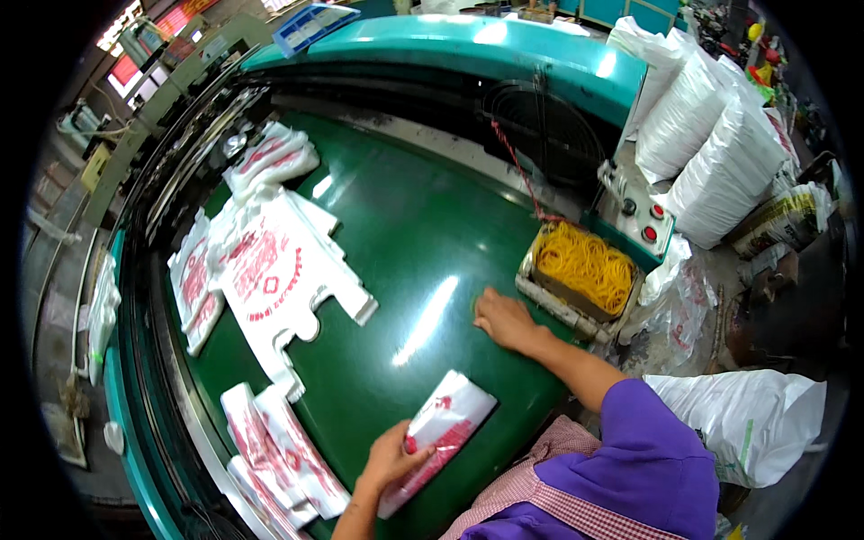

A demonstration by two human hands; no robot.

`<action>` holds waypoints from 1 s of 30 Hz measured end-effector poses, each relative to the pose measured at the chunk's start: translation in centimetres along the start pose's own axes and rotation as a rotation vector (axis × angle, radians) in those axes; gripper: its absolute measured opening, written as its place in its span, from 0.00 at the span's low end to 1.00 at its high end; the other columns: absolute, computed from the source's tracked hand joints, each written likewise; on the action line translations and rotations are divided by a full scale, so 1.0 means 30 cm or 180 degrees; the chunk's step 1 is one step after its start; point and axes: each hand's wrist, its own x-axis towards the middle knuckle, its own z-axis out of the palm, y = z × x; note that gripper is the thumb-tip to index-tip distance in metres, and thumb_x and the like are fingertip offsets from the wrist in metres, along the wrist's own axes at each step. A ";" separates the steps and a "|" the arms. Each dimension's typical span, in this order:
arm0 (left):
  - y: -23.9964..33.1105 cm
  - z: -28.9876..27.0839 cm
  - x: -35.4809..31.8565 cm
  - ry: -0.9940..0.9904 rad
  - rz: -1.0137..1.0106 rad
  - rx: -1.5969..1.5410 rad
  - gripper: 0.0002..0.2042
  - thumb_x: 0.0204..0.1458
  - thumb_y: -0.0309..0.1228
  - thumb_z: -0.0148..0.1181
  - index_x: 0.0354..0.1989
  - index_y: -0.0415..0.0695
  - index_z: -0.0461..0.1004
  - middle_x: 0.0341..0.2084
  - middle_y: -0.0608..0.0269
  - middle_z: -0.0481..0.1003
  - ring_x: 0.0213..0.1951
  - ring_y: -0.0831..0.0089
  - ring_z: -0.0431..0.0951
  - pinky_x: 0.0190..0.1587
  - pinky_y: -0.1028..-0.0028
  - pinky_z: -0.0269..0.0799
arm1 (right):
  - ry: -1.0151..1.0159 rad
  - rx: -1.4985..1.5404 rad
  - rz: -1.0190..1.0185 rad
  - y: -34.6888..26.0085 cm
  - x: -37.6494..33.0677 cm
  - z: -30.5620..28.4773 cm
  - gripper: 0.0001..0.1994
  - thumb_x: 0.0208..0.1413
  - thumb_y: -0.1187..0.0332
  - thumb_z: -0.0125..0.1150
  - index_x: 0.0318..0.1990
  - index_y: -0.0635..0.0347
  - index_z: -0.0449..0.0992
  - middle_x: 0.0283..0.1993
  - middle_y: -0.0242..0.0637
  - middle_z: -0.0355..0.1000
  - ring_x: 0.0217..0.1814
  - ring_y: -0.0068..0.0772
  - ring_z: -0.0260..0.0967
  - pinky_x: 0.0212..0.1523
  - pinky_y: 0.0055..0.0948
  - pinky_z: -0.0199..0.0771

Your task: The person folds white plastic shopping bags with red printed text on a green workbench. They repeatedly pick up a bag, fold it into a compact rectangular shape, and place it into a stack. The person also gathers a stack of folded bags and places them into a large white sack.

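My left hand (393, 457) grips a folded bundle of white plastic bags with red print (454, 407), which lies slantwise on the green work surface (387, 216) near my body. Over the middle of that surface, my right hand (506, 321) is closed. A thin, faint yellowish loop at its fingertips looks like a rubber band (474, 305). Just beyond this hand, a worn box (538, 297) holds a heap of yellow rubber bands (585, 265). To the left lie flat vest-shaped plastic bags (270, 261) with red print, spread in an overlapping pile.
Several folded bag bundles (301, 436) lie at the near left edge. Behind the rubber bands stands a control box with red buttons (650, 225). A teal machine cover (432, 40) runs along the far side. Full white sacks (720, 135) stand at right.
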 end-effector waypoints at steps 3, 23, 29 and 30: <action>0.006 0.021 -0.026 0.0092 -0.0064 -0.0358 0.22 0.42 0.42 0.66 0.44 0.43 0.72 0.32 0.51 0.76 0.33 0.58 0.78 0.36 0.67 0.71 | -0.0322 0.0016 0.0189 -0.008 0.016 -0.026 0.07 0.53 0.67 0.55 0.33 0.62 0.69 0.40 0.47 0.67 0.43 0.50 0.69 0.39 0.46 0.69; 0.247 -0.178 -0.169 0.0665 0.1198 -0.6685 0.17 0.51 0.29 0.59 0.50 0.39 0.69 0.44 0.57 0.74 0.43 0.70 0.76 0.47 0.69 0.74 | -0.1597 0.6471 0.1241 -0.657 -0.044 -0.381 0.27 0.56 0.78 0.50 0.62 0.53 0.52 0.52 0.50 0.64 0.39 0.35 0.71 0.31 0.21 0.68; 0.066 -0.219 -0.171 0.1407 0.0315 -0.1544 0.22 0.48 0.27 0.61 0.54 0.38 0.69 0.40 0.61 0.75 0.40 0.77 0.75 0.44 0.75 0.71 | -0.2363 0.3540 -0.1362 -0.724 -0.063 -0.473 0.27 0.56 0.76 0.50 0.64 0.54 0.54 0.67 0.49 0.49 0.55 0.46 0.67 0.37 0.30 0.71; 0.031 -0.205 -0.127 0.1524 0.0294 -0.0767 0.22 0.48 0.26 0.61 0.54 0.38 0.69 0.38 0.62 0.75 0.38 0.79 0.74 0.42 0.76 0.70 | -0.2709 0.3083 -0.1594 -0.733 -0.106 -0.456 0.27 0.55 0.76 0.51 0.63 0.55 0.56 0.68 0.49 0.48 0.59 0.48 0.63 0.44 0.34 0.69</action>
